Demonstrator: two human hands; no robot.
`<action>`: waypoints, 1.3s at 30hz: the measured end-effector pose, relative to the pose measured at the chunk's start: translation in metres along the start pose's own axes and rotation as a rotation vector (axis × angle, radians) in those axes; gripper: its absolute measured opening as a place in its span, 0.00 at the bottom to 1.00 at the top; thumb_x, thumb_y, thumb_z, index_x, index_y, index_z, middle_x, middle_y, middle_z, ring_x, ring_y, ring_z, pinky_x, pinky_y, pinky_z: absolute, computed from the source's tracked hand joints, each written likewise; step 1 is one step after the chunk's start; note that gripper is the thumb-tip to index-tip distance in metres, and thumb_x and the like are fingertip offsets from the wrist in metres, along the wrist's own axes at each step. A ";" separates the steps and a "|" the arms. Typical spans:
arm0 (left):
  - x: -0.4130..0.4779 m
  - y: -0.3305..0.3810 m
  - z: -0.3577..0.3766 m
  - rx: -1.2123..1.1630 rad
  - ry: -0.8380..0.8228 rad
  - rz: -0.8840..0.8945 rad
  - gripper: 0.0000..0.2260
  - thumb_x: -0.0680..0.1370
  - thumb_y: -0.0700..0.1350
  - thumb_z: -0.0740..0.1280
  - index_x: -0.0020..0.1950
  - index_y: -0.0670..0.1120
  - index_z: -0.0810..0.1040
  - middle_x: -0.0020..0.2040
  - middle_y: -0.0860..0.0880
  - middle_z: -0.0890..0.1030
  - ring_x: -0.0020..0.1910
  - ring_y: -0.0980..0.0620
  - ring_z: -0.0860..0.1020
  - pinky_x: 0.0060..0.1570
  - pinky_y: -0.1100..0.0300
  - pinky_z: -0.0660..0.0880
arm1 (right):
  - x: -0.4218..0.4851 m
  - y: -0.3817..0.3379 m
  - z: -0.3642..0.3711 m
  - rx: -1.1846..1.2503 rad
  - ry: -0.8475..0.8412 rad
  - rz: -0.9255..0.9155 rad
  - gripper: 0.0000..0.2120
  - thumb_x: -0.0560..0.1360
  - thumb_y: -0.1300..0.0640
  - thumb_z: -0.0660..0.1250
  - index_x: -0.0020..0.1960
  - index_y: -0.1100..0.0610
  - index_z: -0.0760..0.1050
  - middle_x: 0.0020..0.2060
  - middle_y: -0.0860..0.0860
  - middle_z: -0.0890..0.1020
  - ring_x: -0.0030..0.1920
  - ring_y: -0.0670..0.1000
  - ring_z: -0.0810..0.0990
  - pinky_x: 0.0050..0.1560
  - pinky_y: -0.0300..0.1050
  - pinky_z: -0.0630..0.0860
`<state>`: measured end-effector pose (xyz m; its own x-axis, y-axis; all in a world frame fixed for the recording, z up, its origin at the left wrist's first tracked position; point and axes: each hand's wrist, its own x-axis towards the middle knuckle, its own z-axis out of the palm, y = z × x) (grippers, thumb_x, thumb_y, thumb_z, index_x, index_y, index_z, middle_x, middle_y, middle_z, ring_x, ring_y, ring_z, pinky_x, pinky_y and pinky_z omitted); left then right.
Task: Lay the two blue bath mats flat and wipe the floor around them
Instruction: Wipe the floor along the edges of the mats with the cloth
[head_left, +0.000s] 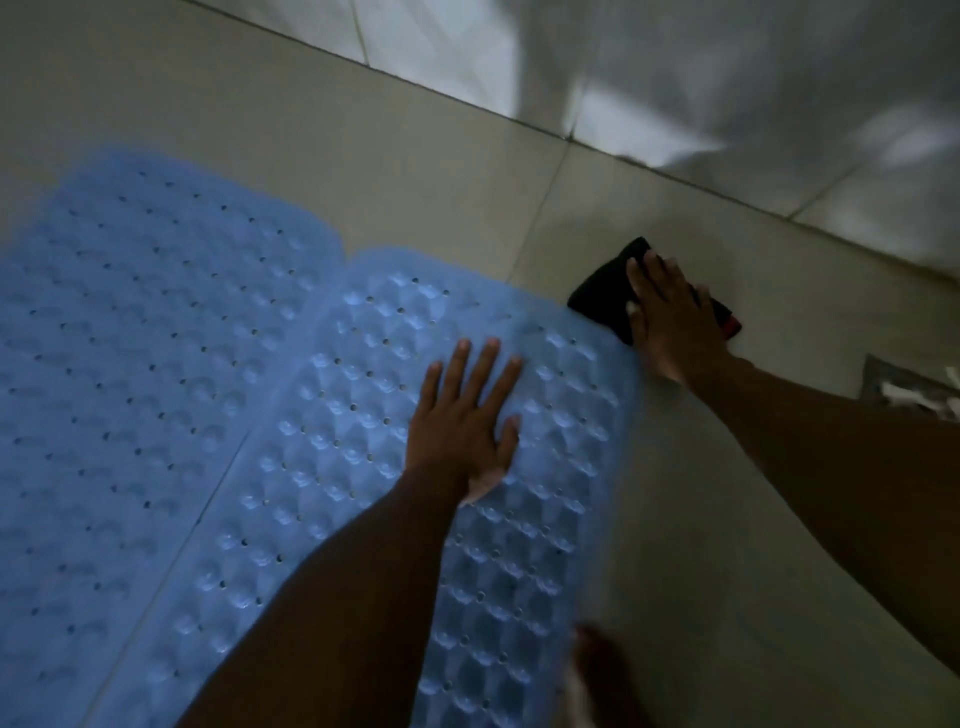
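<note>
Person, two arms in view.

- Left hand (462, 431): bare from fingertips to wrist, five digits visible, nails trimmed short.
- Left forearm (332, 597): bare along its whole visible length, slim at the wrist and broadening toward the elbow end.
- Right hand (670, 317): bare. The digits are only partly distinguishable, and edges are softened by blur.
- Right forearm (831, 467): bare along its whole visible length.
- Foot (602, 675): bare and heavily blurred. Toes cannot be counted.

Lighting is dim, so finer marks on the skin cannot be told.
</note>
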<state>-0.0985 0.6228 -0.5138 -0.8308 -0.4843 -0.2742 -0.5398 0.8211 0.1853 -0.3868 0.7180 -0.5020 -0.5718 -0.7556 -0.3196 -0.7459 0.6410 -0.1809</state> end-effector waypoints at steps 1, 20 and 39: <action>0.001 0.000 -0.001 -0.001 -0.009 -0.002 0.29 0.83 0.62 0.40 0.82 0.57 0.33 0.83 0.50 0.32 0.81 0.47 0.30 0.80 0.42 0.41 | -0.014 0.009 0.002 0.006 -0.009 0.038 0.27 0.85 0.48 0.45 0.82 0.49 0.42 0.82 0.49 0.43 0.82 0.52 0.41 0.79 0.60 0.44; 0.020 0.009 -0.044 0.084 -0.449 -0.065 0.40 0.77 0.74 0.44 0.77 0.59 0.24 0.76 0.49 0.21 0.75 0.43 0.24 0.77 0.40 0.35 | -0.144 0.014 0.042 0.110 0.079 0.104 0.29 0.85 0.51 0.49 0.83 0.52 0.45 0.83 0.52 0.46 0.82 0.54 0.43 0.79 0.64 0.46; -0.044 0.025 0.017 0.052 -0.018 -0.008 0.33 0.82 0.67 0.38 0.82 0.53 0.32 0.82 0.46 0.30 0.80 0.43 0.30 0.79 0.44 0.36 | -0.269 -0.053 0.121 0.064 0.206 0.175 0.29 0.82 0.50 0.49 0.82 0.51 0.50 0.82 0.52 0.52 0.82 0.55 0.50 0.77 0.65 0.49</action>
<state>-0.0729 0.6695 -0.5132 -0.8238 -0.4854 -0.2928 -0.5381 0.8321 0.1342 -0.1516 0.9037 -0.5190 -0.7524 -0.6398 -0.1567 -0.6101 0.7665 -0.2004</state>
